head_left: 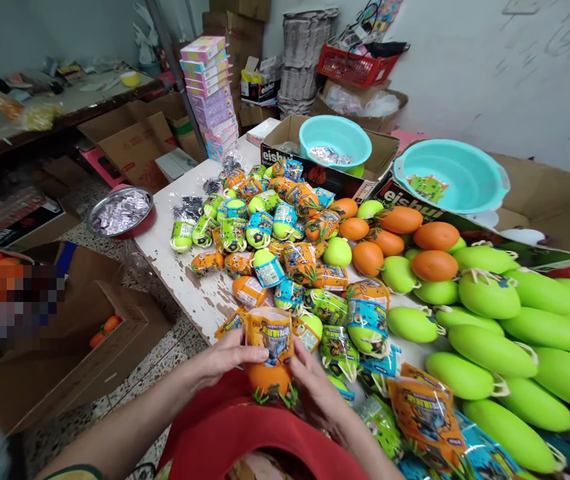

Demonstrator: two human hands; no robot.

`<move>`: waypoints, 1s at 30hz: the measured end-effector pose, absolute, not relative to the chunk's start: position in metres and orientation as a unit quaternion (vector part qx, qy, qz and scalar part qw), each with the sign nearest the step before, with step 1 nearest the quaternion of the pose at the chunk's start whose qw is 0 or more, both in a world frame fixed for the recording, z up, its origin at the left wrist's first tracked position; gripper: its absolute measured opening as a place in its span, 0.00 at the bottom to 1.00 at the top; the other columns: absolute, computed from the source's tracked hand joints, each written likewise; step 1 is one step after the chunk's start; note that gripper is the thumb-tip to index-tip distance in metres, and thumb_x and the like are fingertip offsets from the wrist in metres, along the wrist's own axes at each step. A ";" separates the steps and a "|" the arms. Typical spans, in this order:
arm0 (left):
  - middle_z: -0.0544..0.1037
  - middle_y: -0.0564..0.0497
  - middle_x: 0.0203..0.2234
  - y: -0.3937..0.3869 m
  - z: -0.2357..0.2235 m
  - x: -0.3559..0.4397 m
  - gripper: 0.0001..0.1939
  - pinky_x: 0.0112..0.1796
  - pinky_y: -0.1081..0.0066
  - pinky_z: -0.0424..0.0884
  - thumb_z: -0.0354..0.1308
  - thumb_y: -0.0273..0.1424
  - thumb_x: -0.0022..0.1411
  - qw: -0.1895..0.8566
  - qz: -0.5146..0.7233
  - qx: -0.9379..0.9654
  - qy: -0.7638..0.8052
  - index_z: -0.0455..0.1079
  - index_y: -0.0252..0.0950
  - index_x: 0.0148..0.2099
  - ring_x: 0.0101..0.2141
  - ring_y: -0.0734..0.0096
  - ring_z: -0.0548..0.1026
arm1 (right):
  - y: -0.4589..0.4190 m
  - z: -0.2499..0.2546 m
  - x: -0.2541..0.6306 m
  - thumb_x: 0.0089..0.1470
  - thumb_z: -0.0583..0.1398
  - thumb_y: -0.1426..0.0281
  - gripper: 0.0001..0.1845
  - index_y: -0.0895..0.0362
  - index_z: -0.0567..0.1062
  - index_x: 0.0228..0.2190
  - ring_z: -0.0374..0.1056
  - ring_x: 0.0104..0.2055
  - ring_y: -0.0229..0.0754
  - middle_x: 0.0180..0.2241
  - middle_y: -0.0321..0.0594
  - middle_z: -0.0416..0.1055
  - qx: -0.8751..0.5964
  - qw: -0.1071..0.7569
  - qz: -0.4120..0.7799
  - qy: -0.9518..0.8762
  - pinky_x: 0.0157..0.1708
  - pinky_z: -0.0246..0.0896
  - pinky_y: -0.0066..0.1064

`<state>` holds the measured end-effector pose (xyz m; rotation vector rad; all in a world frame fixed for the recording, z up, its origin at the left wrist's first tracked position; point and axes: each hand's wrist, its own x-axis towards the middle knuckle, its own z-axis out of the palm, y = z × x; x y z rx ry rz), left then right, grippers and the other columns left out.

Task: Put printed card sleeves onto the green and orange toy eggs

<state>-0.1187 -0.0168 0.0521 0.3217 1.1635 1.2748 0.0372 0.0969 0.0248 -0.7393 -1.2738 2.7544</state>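
Observation:
Between my two hands, close to my lap, is an orange printed sleeve (269,333) fitted partly over an orange egg-shaped toy (269,377) with green leafy bits at its lower end. My left hand (229,353) grips the sleeve's left side, its thumb across the front. Against the right side rests my right hand (312,383), its fingers curled behind and partly hidden. Just beyond lie several wrapped toys in orange, blue and green sleeves (287,293). To the right are bare green egg-shaped toys (489,350) with pale strings and bare orange ones (435,265).
Two turquoise basins (452,177) sit on cardboard boxes along the table's back. A metal bowl (123,212) of small packets stands at the left edge. Stacked pastel boxes (209,93) rise at the far corner. An open carton (79,360) with orange toys is on the floor, left.

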 end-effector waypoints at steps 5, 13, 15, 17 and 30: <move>0.73 0.44 0.48 -0.029 0.053 -0.104 0.31 0.49 0.60 0.65 0.66 0.35 0.49 0.657 0.541 0.141 0.505 0.65 0.37 0.56 0.49 0.52 0.69 | 0.091 0.025 0.042 0.37 0.69 0.57 0.35 0.54 0.69 0.47 0.67 0.49 0.54 0.46 0.43 0.72 -0.240 0.003 0.901 -0.362 0.52 0.57 0.47; 0.74 0.46 0.48 -0.053 0.027 -0.099 0.35 0.50 0.61 0.63 0.67 0.40 0.45 0.644 0.517 0.148 0.544 0.66 0.39 0.56 0.51 0.51 0.68 | 0.078 0.006 0.053 0.34 0.69 0.54 0.35 0.55 0.70 0.44 0.68 0.47 0.55 0.42 0.45 0.74 -0.260 -0.014 0.881 -0.394 0.48 0.60 0.47; 0.75 0.47 0.47 -0.054 0.023 -0.099 0.33 0.50 0.61 0.63 0.67 0.40 0.46 0.642 0.509 0.153 0.553 0.67 0.39 0.54 0.51 0.51 0.68 | 0.079 0.008 0.052 0.34 0.69 0.54 0.35 0.55 0.70 0.44 0.68 0.48 0.55 0.43 0.45 0.74 -0.261 -0.016 0.880 -0.396 0.49 0.60 0.47; 0.75 0.46 0.46 -0.054 0.021 -0.099 0.31 0.49 0.61 0.64 0.67 0.39 0.46 0.647 0.505 0.153 0.550 0.68 0.38 0.53 0.50 0.51 0.69 | 0.082 0.012 0.049 0.36 0.68 0.55 0.35 0.55 0.70 0.46 0.67 0.48 0.55 0.43 0.44 0.73 -0.258 -0.013 0.881 -0.396 0.49 0.59 0.48; 0.72 0.44 0.50 -0.035 0.019 -0.098 0.32 0.50 0.58 0.64 0.65 0.41 0.49 0.667 0.566 0.133 0.467 0.64 0.38 0.55 0.50 0.52 0.69 | 0.084 -0.004 0.052 0.37 0.68 0.57 0.32 0.56 0.72 0.45 0.68 0.46 0.54 0.43 0.44 0.74 -0.259 0.028 0.886 -0.384 0.50 0.59 0.45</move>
